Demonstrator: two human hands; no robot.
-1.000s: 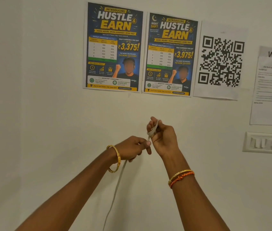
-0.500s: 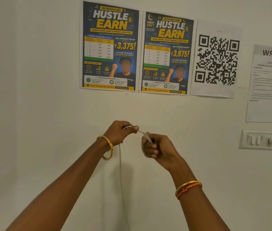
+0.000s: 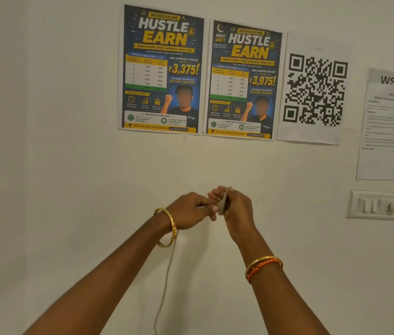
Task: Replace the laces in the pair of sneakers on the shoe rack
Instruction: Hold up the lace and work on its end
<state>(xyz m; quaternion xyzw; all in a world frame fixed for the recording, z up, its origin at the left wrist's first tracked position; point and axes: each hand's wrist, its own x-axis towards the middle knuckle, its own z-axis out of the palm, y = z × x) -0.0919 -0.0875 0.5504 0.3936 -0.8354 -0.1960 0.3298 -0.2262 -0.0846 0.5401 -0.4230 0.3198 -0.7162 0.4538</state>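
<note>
Before the wall (image 3: pixel 70 189) | left hand (image 3: pixel 188 210), right hand (image 3: pixel 235 206) raised, touching | fingers pinch lace (image 3: pixel 222 201)

Both arms outstretched, hands (image 3: pixel 215 205) together, fingers curled.

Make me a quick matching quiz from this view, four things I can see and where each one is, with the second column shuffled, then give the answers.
Things:
1. lace
2. QR code sheet
3. switch panel
4. gold bangle

Places:
A. low on the wall at far right
B. on the left wrist
C. gripped between the left hand and right hand, its tail hanging down
D. right of the two blue posters

Pairs: 1-C, 2-D, 3-A, 4-B
</note>
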